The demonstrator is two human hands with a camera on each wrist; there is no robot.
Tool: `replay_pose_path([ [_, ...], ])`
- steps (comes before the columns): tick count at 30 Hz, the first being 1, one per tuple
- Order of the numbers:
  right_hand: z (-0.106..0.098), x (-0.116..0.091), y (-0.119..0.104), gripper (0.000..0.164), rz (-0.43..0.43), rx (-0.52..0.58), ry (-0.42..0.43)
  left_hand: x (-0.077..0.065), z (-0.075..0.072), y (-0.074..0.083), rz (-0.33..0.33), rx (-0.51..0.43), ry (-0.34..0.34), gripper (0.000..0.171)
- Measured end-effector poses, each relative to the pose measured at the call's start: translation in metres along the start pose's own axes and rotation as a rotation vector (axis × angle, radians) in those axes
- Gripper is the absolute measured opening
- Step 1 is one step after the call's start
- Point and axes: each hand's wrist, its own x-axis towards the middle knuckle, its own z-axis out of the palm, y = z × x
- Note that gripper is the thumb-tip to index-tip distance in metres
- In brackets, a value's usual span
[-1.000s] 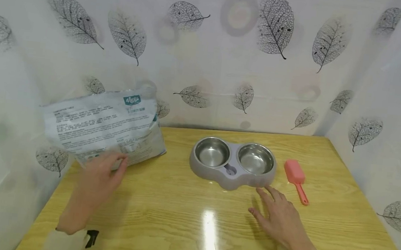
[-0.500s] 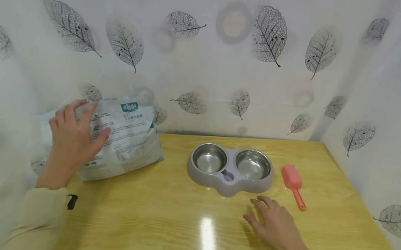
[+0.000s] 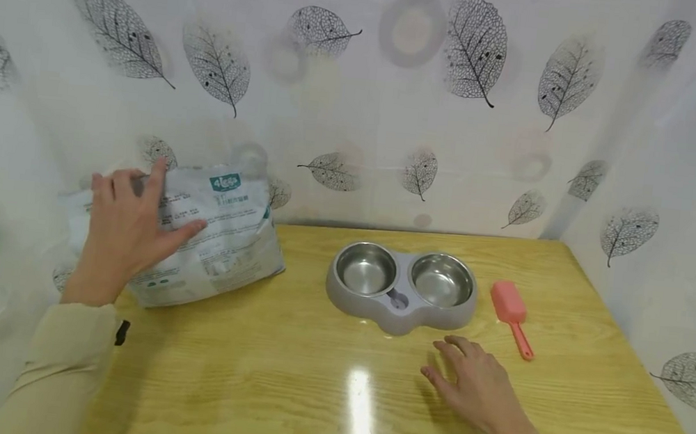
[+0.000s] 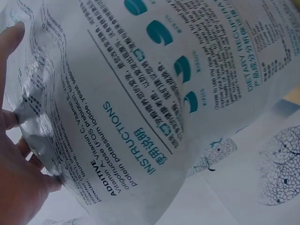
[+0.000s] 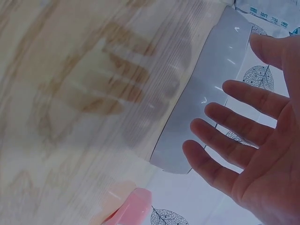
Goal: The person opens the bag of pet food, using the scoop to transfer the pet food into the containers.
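My left hand lies over the left part of a white printed pet food bag, fingers spread toward its upper edge and thumb stretched across the front. Crumpled plastic of the same bag meets the fingertips in the left wrist view. My right hand hovers over the table with loosely spread fingers, holding nothing. Just beyond it is a grey double pet bowl with two steel dishes. The right wrist view shows the hand in front of the bowl's grey side.
A pink scoop lies right of the bowl, handle toward the front right. The wooden table has a bright reflection near its middle. Leaf-patterned curtains close off the back and both sides.
My left hand has moved from the bag's lower front up and left over it. The bag has settled slightly lower. The right hand has drawn a little back from the bowl.
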Motion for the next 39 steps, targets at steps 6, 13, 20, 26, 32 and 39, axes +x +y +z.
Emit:
replay_pose_path([
  [6, -0.001, 0.0, -0.001, 0.039, 0.005, 0.002, -0.003, -0.002, -0.004, 0.006, -0.091, 0.023, -0.144, 0.136],
  [13, 0.001, -0.001, -0.005, 0.04, -0.011, 0.016, 0.008, -0.015, -0.004, 0.02, -0.147, 0.044, -0.308, 0.144],
  [20, 0.002, 0.002, -0.01, 0.043, -0.058, 0.021, 0.07, -0.041, -0.004, 0.042, -0.081, 0.048, -0.251, 0.142],
  [26, 0.003, 0.014, -0.019, 0.051, -0.137, 0.075, 0.155, -0.063, 0.003, 0.062, -0.024, 0.068, -0.21, 0.14],
  [32, 0.004, 0.026, -0.032, 0.055, -0.206, 0.094, 0.193, -0.08, 0.015, 0.076, 0.008, 0.064, -0.116, 0.132],
  [39, 0.005, 0.034, -0.043, 0.058, -0.239, 0.11, 0.22, -0.095, 0.03, 0.092, 0.038, 0.144, -0.018, 0.131],
])
